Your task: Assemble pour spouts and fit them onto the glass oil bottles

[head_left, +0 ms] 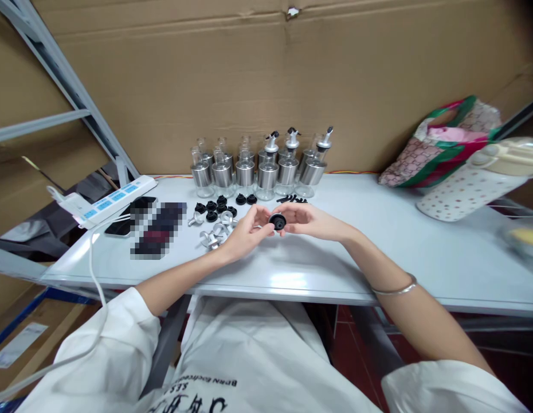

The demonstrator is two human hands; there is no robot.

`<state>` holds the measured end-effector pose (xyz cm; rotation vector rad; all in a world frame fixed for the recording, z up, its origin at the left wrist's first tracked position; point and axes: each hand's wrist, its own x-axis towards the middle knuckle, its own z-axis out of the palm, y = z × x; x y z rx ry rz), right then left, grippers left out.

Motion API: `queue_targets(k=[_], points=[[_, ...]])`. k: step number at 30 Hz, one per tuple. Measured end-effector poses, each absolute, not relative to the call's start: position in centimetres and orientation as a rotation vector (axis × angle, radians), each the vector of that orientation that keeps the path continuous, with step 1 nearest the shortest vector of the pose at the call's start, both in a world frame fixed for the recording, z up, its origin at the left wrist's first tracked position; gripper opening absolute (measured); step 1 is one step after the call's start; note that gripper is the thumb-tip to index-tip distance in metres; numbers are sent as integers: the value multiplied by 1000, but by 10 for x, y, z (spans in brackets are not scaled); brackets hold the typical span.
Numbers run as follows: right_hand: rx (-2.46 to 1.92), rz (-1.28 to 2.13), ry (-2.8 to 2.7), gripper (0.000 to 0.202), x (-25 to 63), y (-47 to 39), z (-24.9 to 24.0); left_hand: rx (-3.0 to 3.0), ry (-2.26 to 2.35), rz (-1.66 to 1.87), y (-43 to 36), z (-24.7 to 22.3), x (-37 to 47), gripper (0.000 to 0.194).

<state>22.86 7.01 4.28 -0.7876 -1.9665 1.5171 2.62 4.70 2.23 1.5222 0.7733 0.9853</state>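
Black stopper (277,222) between them, left hand (248,230) faces right hand (308,221).

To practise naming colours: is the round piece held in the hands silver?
No: the round piece between the left hand and right hand is black.

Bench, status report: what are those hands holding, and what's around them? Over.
Left hand, right hand: fingers of both on one black cap. Cap's round face towards camera. Silver parts close beside left hand; bottles standing farther back.
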Motion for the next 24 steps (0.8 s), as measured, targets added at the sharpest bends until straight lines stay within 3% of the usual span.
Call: queue_targets(k=[24], points=[[-791, 1534, -2067, 27, 227, 69, 38, 1533, 770, 916, 50, 16, 27, 37]])
